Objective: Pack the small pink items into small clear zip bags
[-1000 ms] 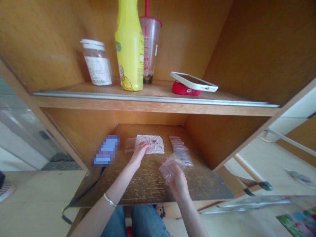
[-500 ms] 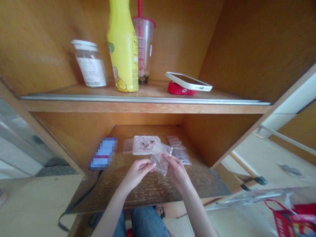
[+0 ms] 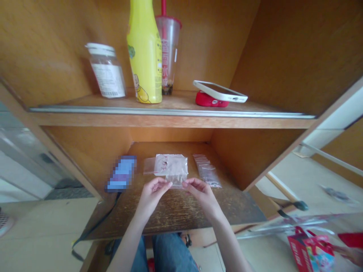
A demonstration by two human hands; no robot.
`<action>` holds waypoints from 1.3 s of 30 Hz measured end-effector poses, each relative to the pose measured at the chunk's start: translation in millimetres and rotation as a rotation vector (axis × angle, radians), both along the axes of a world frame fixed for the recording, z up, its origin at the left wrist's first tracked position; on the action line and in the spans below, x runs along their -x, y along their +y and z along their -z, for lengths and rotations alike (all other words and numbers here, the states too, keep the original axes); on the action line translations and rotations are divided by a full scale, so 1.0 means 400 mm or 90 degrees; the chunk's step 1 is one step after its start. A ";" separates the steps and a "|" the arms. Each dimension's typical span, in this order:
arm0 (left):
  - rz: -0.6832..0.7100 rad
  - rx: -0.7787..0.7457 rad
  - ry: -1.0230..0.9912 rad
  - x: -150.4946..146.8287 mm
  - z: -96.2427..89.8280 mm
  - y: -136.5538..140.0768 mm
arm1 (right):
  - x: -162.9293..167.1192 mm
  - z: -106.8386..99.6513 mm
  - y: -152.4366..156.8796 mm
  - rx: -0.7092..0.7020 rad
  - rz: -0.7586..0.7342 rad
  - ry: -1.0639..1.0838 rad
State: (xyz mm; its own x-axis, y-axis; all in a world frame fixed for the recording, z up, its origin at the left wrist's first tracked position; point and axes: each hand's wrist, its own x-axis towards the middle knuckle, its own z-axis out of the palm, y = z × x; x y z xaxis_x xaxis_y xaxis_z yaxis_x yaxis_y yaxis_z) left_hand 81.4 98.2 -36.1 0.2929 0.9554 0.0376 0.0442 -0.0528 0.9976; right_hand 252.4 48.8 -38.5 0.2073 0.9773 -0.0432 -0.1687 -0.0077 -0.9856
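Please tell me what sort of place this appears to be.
Probably a living space, perhaps a dormitory room: a worn wooden desktop sits below a wooden shelf, which holds everyday things such as a yellow bottle and a lidded cup with a straw.

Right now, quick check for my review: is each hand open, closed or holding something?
Left hand: closed, pinching one side of the clear plastic bag.
Right hand: closed, pinching its other side.

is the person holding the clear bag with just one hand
No, the left hand pinches one side of the clear bag while the right hand pinches the other.
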 end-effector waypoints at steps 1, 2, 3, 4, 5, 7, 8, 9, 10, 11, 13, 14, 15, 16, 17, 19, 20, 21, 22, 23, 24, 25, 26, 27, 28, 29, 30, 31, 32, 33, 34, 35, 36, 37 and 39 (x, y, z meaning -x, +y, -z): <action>-0.015 -0.005 0.000 0.001 0.000 0.000 | -0.001 0.000 -0.001 0.001 -0.002 -0.006; -0.029 -0.009 -0.003 0.001 0.000 0.000 | -0.002 -0.001 -0.002 0.002 -0.008 -0.012; -0.043 -0.011 -0.008 0.001 0.000 0.000 | -0.003 -0.001 -0.003 0.003 -0.013 -0.016; -0.055 -0.012 -0.013 0.001 0.000 -0.001 | -0.003 -0.001 -0.004 0.003 -0.017 -0.019; -0.064 -0.013 -0.017 0.001 0.000 -0.001 | -0.002 -0.001 -0.005 0.004 -0.019 -0.022; -0.073 -0.017 -0.021 0.002 0.000 -0.003 | -0.001 -0.001 -0.007 0.003 -0.016 -0.030; -0.073 -0.020 -0.021 0.002 0.000 -0.004 | 0.000 -0.001 -0.007 -0.002 -0.012 -0.037; -0.073 -0.023 -0.020 0.003 0.000 -0.005 | 0.000 -0.002 -0.008 -0.009 -0.006 -0.047; -0.074 -0.026 -0.020 0.004 0.000 -0.006 | 0.001 -0.004 -0.009 -0.018 -0.003 -0.059; -0.075 -0.027 -0.018 0.004 0.000 -0.008 | 0.002 -0.006 -0.010 -0.029 0.001 -0.072; -0.077 -0.027 -0.014 0.006 0.000 -0.009 | 0.002 -0.011 -0.013 -0.051 0.004 -0.101; -0.076 -0.026 -0.012 0.006 -0.001 -0.009 | 0.002 -0.014 -0.015 -0.061 0.005 -0.115; -0.074 -0.027 -0.011 0.007 -0.003 -0.009 | 0.002 -0.017 -0.016 -0.069 0.006 -0.127; -0.070 -0.030 -0.009 0.007 -0.005 -0.009 | 0.002 -0.019 -0.016 -0.074 0.008 -0.135; -0.062 -0.036 -0.007 0.008 -0.007 -0.008 | 0.002 -0.021 -0.016 -0.077 0.010 -0.141; -0.038 -0.052 0.000 0.009 -0.014 -0.008 | 0.002 -0.023 -0.015 -0.077 0.011 -0.143; -0.022 -0.062 0.009 0.009 -0.018 -0.009 | 0.002 -0.024 -0.014 -0.078 0.009 -0.142; -0.008 -0.073 0.024 0.009 -0.023 -0.011 | 0.003 -0.024 -0.014 -0.081 0.005 -0.142; 0.003 -0.084 0.041 0.009 -0.028 -0.014 | 0.003 -0.025 -0.014 -0.086 -0.002 -0.143; 0.009 -0.097 0.059 0.009 -0.033 -0.018 | 0.004 -0.026 -0.014 -0.093 -0.009 -0.146; 0.011 -0.112 0.075 0.009 -0.038 -0.022 | 0.005 -0.027 -0.014 -0.100 -0.015 -0.150; 0.012 -0.124 0.086 0.008 -0.043 -0.027 | 0.007 -0.028 -0.015 -0.106 -0.018 -0.155; 0.010 -0.136 0.096 0.006 -0.048 -0.031 | 0.008 -0.029 -0.016 -0.112 -0.018 -0.161; 0.004 -0.147 0.105 0.005 -0.052 -0.035 | 0.009 -0.030 -0.017 -0.116 -0.015 -0.167; -0.004 -0.157 0.115 0.003 -0.055 -0.039 | 0.011 -0.031 -0.018 -0.121 -0.012 -0.172; -0.014 -0.168 0.126 0.001 -0.058 -0.043 | 0.013 -0.033 -0.019 -0.127 -0.008 -0.177; -0.025 -0.179 0.136 -0.002 -0.061 -0.045 | 0.015 -0.035 -0.020 -0.135 -0.006 -0.181; -0.036 -0.188 0.144 -0.004 -0.063 -0.047 | 0.017 -0.037 -0.021 -0.144 -0.002 -0.186; -0.045 -0.194 0.148 -0.006 -0.066 -0.049 | 0.018 -0.040 -0.022 -0.152 0.002 -0.190; -0.051 -0.198 0.149 -0.007 -0.068 -0.050 | 0.020 -0.043 -0.022 -0.158 0.007 -0.195; -0.055 -0.198 0.146 -0.008 -0.070 -0.050 | 0.021 -0.045 -0.023 -0.162 0.012 -0.200; -0.054 -0.196 0.142 -0.008 -0.072 -0.050 | 0.021 -0.048 -0.024 -0.165 0.019 -0.205; -0.049 -0.193 0.135 -0.008 -0.074 -0.050 | 0.021 -0.051 -0.026 -0.166 0.025 -0.211; -0.036 -0.188 0.126 -0.007 -0.076 -0.050 | 0.020 -0.054 -0.027 -0.166 0.030 -0.217; 0.007 -0.180 0.113 -0.005 -0.080 -0.050 | 0.019 -0.059 -0.028 -0.169 0.030 -0.230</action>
